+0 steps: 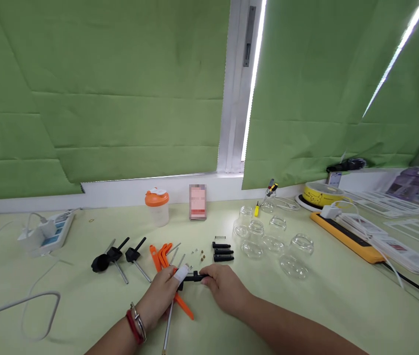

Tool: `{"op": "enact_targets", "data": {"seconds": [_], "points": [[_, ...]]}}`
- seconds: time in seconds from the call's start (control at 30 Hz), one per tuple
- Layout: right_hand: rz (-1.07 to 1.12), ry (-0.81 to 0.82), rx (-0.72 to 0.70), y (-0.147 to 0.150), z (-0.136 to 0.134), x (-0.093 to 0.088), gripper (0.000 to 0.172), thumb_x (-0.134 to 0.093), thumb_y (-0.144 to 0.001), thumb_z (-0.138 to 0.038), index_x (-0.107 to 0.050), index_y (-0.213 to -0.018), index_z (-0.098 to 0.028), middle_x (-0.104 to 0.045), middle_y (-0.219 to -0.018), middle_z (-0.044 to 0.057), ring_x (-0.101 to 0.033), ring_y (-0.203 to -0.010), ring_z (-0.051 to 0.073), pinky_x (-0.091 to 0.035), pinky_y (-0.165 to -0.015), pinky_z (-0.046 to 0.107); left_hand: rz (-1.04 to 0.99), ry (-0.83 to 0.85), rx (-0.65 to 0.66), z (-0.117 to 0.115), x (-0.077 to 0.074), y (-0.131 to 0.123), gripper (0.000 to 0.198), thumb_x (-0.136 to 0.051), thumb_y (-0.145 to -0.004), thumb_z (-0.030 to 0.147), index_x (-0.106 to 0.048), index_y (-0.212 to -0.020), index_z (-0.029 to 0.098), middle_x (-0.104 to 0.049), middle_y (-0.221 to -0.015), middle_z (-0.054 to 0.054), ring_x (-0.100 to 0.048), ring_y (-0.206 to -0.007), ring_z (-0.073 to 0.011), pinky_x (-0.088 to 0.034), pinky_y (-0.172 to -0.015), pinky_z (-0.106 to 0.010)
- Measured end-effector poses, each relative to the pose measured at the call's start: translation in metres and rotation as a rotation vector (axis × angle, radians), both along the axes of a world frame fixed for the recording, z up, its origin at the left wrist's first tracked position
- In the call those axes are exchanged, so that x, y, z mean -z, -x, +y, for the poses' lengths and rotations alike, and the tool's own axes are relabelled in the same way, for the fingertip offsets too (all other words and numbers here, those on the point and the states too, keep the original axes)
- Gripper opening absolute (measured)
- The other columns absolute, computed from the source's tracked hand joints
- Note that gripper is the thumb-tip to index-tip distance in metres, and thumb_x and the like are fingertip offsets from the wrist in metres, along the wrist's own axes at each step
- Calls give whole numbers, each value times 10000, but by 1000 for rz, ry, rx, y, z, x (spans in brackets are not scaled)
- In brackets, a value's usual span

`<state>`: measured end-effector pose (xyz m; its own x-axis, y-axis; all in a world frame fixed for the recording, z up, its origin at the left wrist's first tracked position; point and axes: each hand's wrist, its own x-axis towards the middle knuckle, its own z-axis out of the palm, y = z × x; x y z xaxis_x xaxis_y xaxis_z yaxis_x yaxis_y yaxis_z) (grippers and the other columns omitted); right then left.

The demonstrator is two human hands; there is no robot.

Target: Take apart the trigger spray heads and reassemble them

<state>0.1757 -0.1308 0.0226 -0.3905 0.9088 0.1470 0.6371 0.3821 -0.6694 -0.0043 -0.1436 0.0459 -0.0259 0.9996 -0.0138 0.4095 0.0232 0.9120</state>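
Note:
My left hand (159,296), with a white wrap on the thumb, is closed around a black fitting that carries a thin metal rod (168,328). An orange lever (184,306) sticks out below these fingers. My right hand (227,291) pinches the far end of a slim black piece (193,278), which reaches across to the left hand. More orange levers (162,254) lie just behind the left hand. Behind the right hand rest several ribbed black tapered parts (223,252) and a small spring (220,237). Tiny brown and whitish bits (202,257) are scattered between.
Black fittings with metal rods (135,255) lie at left. Several glass jars (294,259) stand at right, near an orange-edged case (342,241). An orange-lidded cup (157,207) and a phone-like screen (197,202) stand by the wall. A power strip (56,234) and cables occupy the left side.

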Motion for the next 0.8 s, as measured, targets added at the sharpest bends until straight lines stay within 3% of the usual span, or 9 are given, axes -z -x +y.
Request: {"op": "enact_targets", "data": {"seconds": [0.1,0.27,0.57,0.8], "points": [[107,64,60,5,2,4,262,-450,-820,-203,-672,-958,-193,-679,-864,53,-599,-803,193,-427,-705,281,72,32,35,5,8,0,355,-434,-787,517,-397,-598,219,-398,-563,35,-406,-548,-154,-370,-534,-280],[207,105,112,16,7,7,297,-463,-778,-156,-650,-1007,-156,-679,-842,59,-600,-776,186,-444,-701,280,166,-31,-35,10,21,-2,366,-387,-798,536,-371,-598,229,-407,-564,29,-377,-556,-166,-319,-552,-291],[211,56,74,20,15,17,319,-450,-783,-144,-606,-1060,-161,-671,-818,56,-597,-740,172,-436,-673,259,218,14,-29,17,20,-4,373,-366,-795,529,-343,-572,232,-342,-527,46,-318,-512,-148,-265,-508,-277],[167,71,97,21,15,15,224,-459,-779,-131,-573,-962,-191,-636,-769,27,-567,-697,155,-386,-608,234,152,71,-10,21,20,-3,397,-411,-770,547,-311,-544,237,-267,-519,61,-264,-495,-135,-236,-492,-265]]}}
